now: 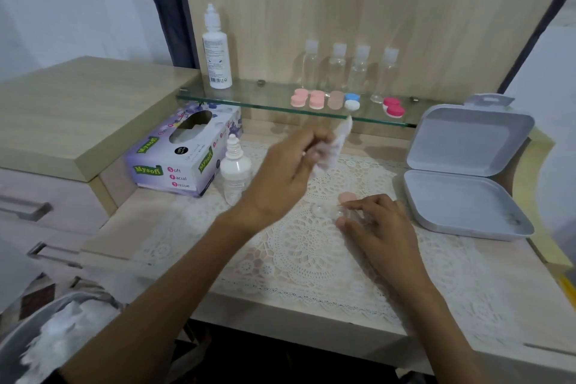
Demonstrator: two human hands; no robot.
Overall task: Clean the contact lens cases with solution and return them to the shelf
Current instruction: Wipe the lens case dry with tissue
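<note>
Views: one, wide-angle, worn on the person's head | Station: above the near edge of the lace mat (299,259) | Facing: forward and down across the mat, to the glass shelf (255,95) and wood panel (374,9) behind it | Range: near; the mat fills mid-frame

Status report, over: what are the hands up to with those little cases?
Left hand pinches crumpled tissue, raised. Right hand pinches open clear lens case on lace mat, pink cap beside. Small solution bottle stands close by left wrist.
</note>
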